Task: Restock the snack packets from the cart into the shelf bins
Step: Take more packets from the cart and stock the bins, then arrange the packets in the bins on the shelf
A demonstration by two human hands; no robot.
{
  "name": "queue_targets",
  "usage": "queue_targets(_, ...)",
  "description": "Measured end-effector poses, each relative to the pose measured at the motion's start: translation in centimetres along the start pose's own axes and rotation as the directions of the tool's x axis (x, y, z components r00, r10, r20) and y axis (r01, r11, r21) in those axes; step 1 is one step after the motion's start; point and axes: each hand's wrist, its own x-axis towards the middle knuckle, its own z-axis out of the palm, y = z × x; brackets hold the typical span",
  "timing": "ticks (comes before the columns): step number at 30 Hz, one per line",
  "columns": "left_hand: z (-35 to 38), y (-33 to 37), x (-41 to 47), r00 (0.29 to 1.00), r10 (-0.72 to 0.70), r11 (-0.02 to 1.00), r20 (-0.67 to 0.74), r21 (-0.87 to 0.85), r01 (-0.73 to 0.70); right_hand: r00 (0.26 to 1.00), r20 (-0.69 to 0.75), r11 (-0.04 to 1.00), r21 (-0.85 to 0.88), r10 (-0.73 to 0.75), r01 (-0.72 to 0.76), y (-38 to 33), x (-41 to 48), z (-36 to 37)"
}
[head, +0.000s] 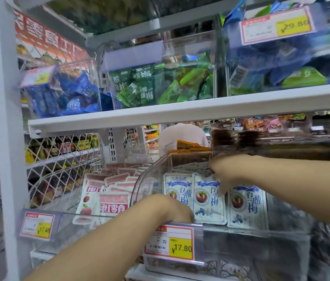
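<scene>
Left forearm enters from the lower edge of the view and ends at the left hand (178, 209), which lies on the front rim of the clear bin (142, 187), just above its price tag (169, 243).

1. Task item. Blue-and-white packets (208, 201) stand inside the clear bin in rows. Printed faces point toward the camera, and the long axis runs upright with a slight backward lean. The cart is not in view.

2. Right hand (224, 175). It reaches in across the bin's right side. Fingers go behind the top edges of the front row and the thumb lies on a packet face, so it pinches the packets at the top. It is the nearer hand to the free upper edges.

3. Left hand. Fingers curl downward inside the front wall at the foot of the front row. Whether they hold a packet or only brace against the row cannot be told; the rim and tag hide the fingertips.

4. Governing relation. Packets lie ahead of and between the hands: right hand at the top, left hand at the base. Any squaring or pushing back of the row likely acts along the bin's front-to-back line.

5. Surroundings. Left of the clear bin, red-and-white packets (111, 199) fill the neighbouring bin. Above the clear bin, a white shelf board (160, 115) carries green packets (139, 88).
</scene>
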Motion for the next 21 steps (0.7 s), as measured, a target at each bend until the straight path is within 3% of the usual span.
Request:
queue_targets(6,-0.1,-0.1,-0.4,0.991,0.075,0.997,-0.109,-0.025,-0.078,0.998,-0.055,0.994,0.105,-0.012,0.018,0.4,0.5,0.3)
queue_targets(11,-0.6,-1.1,-1.3,0.968,0.093,0.989,-0.232,-0.091,-0.117,0.968,-0.247,0.996,0.063,-0.045,0.062,0.1,-0.6,-0.5)
queue_targets(15,-1.2,-1.1,-2.8,0.929,0.09,0.951,-0.36,-0.244,-0.187,0.936,-0.347,0.992,0.08,-0.061,0.094,-0.5,-2.3,-1.1)
queue_targets(18,-1.0,-1.1,-4.7,0.845,0.086,0.911,-0.528,-0.302,-0.281,0.907,-0.414,0.986,0.097,-0.083,0.135,-1.1,-4.5,-1.4)
queue_targets(21,0.4,-1.2,-7.6,0.699,0.018,0.841,-0.715,-0.367,-0.397,0.853,-0.516,0.953,0.211,-0.081,0.218,-2.8,-7.7,-1.4)
